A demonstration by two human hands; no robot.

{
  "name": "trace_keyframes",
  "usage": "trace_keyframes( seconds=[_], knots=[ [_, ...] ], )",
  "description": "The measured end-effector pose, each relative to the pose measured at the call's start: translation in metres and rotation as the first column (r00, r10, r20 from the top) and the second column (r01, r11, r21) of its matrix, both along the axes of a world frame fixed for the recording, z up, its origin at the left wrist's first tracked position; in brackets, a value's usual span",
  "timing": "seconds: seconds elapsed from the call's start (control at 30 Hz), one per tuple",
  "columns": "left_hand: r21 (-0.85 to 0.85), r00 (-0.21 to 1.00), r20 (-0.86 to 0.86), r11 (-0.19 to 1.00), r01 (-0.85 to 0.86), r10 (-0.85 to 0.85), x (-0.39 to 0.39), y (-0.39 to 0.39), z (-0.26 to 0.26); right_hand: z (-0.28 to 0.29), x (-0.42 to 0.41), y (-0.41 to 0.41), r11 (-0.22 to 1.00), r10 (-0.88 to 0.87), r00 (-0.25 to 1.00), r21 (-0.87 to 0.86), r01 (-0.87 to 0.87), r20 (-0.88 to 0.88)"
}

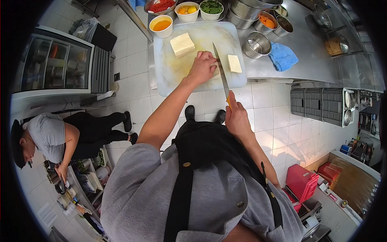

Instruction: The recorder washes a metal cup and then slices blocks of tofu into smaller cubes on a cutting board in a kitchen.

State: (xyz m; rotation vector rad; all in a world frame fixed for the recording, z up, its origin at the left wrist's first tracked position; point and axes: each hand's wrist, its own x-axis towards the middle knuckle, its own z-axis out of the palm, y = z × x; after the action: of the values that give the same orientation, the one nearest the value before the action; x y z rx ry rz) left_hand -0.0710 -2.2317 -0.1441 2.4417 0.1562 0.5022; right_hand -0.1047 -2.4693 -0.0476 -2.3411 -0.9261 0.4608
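My right hand (239, 119) grips the yellow handle of a long kitchen knife (223, 71), whose blade points away from me over a white cutting board (169, 69). My left hand (202, 67) is curled beside the blade, its fingers holding a pale piece of what looks like tofu (216, 73); the hand and knife hide much of that piece. To the left, a large block of tofu (182, 45) sits on the board. A smaller flat slab of tofu (234, 63) lies right of the blade.
Behind the board stand tubs of orange liquid (161, 25), cut citrus (186, 11) and green leaves (211, 9). An empty steel pot (257, 45) and blue cloth (283, 56) rest on the steel counter (314, 66) to the right. Another person (54, 136) works at the left.
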Motion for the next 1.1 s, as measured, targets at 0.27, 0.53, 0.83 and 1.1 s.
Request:
trace_keyframes(
  seconds=[0.27, 0.53, 0.83, 1.1],
  knots=[
    [0.003, 1.0, -0.022, 1.0, -0.011, 0.011, 0.0, -0.002, 0.001, 0.004, 0.007, 0.008, 0.998, 0.047, 0.999, -0.04, -0.047, 0.002],
    [0.021, 0.999, -0.039, 1.0, -0.01, 0.01, 0.0, -0.003, 0.005, -0.002, 0.013, 0.018, 0.997, 0.036, 0.999, -0.073, -0.035, 0.004],
    [-0.002, 0.998, -0.055, 1.0, -0.013, 0.013, 0.0, -0.004, 0.007, -0.019, 0.016, 0.021, 0.997, 0.028, 0.999, -0.072, -0.027, 0.023],
    [0.013, 0.998, -0.057, 1.0, -0.01, 0.01, 0.0, -0.003, 0.006, -0.033, 0.017, 0.022, 0.994, 0.038, 0.999, -0.101, -0.036, 0.013]
  ],
)
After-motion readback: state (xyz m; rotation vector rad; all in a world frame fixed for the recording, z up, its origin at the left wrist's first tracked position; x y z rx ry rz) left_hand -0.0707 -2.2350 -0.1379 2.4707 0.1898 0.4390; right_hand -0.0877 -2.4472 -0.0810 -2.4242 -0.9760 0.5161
